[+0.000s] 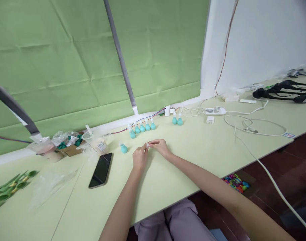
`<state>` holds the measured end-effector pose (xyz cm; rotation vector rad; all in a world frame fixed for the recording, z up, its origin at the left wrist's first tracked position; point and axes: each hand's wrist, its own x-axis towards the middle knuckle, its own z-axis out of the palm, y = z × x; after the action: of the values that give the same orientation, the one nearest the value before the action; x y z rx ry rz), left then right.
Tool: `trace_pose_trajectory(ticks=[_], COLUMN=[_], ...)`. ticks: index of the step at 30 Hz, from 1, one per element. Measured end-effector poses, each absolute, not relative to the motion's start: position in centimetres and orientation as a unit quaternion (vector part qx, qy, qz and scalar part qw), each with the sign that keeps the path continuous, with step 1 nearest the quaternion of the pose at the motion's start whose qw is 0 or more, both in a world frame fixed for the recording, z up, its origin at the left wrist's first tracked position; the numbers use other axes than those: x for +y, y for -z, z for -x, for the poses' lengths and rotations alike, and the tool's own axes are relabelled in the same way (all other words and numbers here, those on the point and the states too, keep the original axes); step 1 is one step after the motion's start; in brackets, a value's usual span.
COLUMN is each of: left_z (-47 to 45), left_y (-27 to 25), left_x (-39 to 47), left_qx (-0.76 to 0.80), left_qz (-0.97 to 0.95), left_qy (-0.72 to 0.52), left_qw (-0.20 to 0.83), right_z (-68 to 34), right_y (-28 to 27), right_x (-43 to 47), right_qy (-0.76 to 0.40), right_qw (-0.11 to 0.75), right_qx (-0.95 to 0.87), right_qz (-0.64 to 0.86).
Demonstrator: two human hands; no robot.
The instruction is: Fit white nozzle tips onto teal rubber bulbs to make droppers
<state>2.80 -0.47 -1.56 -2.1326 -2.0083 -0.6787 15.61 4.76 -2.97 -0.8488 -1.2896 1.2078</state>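
Above the table, my left hand [139,158] and my right hand [160,147] meet with fingertips pinched together. Between them shows a small whitish piece [147,145], too small to make out fully; both hands are closed on it. Just left of my left hand stands a round teal squeeze bottle [124,148], its top lower than the others'. Behind my hands is a row of several teal bottles with white nozzle tops [142,128]. Two more such bottles [177,120] stand together farther right.
A black phone [100,170] lies left of my left arm. Behind it are a plastic cup [96,142], another drink cup [48,150] and a small cardboard box [71,150]. A power strip [215,111] and white cables [255,134] lie at the right.
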Motion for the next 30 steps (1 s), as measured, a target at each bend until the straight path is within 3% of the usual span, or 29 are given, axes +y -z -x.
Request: trace_pose_trajectory(ticks=[11, 25, 30], left_z=[-2.6, -2.4, -0.9], left_y=[1.7, 1.0, 0.9], left_x=[-0.3, -0.6, -0.3], left_qx=[-0.670, -0.645, -0.634], left_qz=[0.709, 0.735, 0.738], left_qy=[0.209, 0.200, 0.219], left_qw=[0.075, 0.062, 0.074], right_z=[-15.8, -16.6, -18.4], right_y=[2.7, 3.2, 3.3], right_x=[4.1, 6.3, 7.1], right_qy=[-0.427, -0.456, -0.316], right_qw=[0.529, 0.547, 0.462], right_qx=[-0.613, -0.586, -0.653], right_qz=[0.403, 0.386, 0.510])
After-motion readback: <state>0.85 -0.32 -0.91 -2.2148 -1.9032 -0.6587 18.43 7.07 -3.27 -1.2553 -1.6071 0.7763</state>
